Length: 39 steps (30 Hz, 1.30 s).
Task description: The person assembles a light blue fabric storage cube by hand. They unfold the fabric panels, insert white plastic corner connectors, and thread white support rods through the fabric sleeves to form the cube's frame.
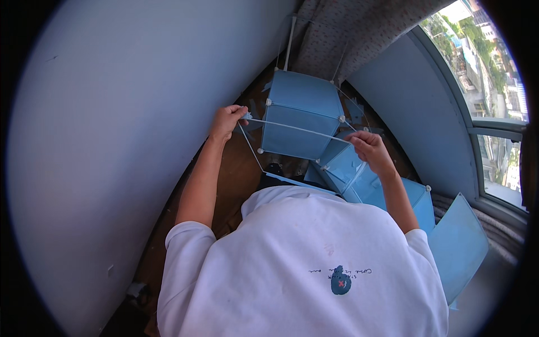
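Risk first: could have bowed or sprung the thin white rod [297, 130] out of a round white joint [342, 118], judged from its long unsupported span between two fists pulling at opposite ends. Could also have tipped the half-built blue cube [303, 112], propped on edge with little beneath it. Loose blue panels [457, 241] at lower right, leaning against the wall under the window [494, 84], looked likely to slide if knocked by an elbow.

Left hand [226, 121], at centre left of the frame, closed in a fist around the rod's left end, touching a small white corner piece there. Right hand [368, 147], just right of centre, curled shut over the rod's other end and the edge of a lower blue panel [342, 168]; exact grip hidden by the knuckles, could not tell which of the two was truly pinched.

Cube stood between and just above both hands, at upper centre, its near face directly behind the rod. More blue panels lay below the right hand. Dark wooden floor [236, 174] beneath, pale wall [112, 140] filling the left, patterned curtain [348, 33] at top.
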Available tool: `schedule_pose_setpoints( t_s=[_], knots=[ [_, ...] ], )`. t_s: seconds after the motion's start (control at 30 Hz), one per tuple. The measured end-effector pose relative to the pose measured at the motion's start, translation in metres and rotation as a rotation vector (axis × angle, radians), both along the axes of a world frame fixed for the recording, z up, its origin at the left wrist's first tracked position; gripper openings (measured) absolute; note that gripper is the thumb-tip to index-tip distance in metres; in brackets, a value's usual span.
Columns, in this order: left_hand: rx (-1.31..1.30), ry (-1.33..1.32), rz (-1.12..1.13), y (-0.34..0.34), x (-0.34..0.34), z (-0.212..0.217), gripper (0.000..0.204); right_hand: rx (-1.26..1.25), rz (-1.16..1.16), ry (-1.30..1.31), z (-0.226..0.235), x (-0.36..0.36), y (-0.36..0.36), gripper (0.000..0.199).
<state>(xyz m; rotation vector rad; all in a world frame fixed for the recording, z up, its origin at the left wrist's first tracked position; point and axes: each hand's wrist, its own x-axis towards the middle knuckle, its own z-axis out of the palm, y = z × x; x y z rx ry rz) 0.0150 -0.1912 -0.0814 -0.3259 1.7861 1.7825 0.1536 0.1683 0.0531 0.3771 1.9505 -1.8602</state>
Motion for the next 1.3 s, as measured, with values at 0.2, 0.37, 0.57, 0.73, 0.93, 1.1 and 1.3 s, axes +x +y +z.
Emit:
schedule_pose_setpoints(
  t_s=[0.2, 0.37, 0.57, 0.73, 0.93, 1.1, 1.3],
  knots=[
    [-0.274, -0.109, 0.481, -0.042, -0.007, -0.033, 0.026, 0.114, -0.03, 0.05, 0.013, 0.007, -0.003, 0.02],
    [-0.714, 0.165, 0.377, -0.078, 0.009, -0.083, 0.047, 0.01, -0.227, 0.006, 0.001, 0.001, 0.004, 0.021],
    [-0.305, -0.011, 0.302, 0.005, 0.055, -0.086, 0.063, -0.225, -0.528, 0.031, -0.01, -0.032, -0.023, 0.027],
    [-0.077, -0.575, 0.294, 0.054, 0.093, -0.077, 0.067, -0.48, -0.67, 0.028, -0.009, -0.044, -0.032, 0.034],
    [-0.199, -0.41, 0.106, 0.06, 0.122, -0.09, 0.054, -0.617, -0.685, 0.028, -0.014, -0.046, -0.033, 0.036],
    [-0.516, 0.584, -0.163, 0.084, 0.119, -0.037, 0.047, -0.84, -0.716, -0.026, -0.032, -0.049, -0.031, 0.028],
    [-0.345, 0.76, -0.396, 0.15, 0.125, 0.059, 0.042, -0.975, -0.709, -0.104, -0.035, -0.057, -0.057, 0.025]
  ],
)
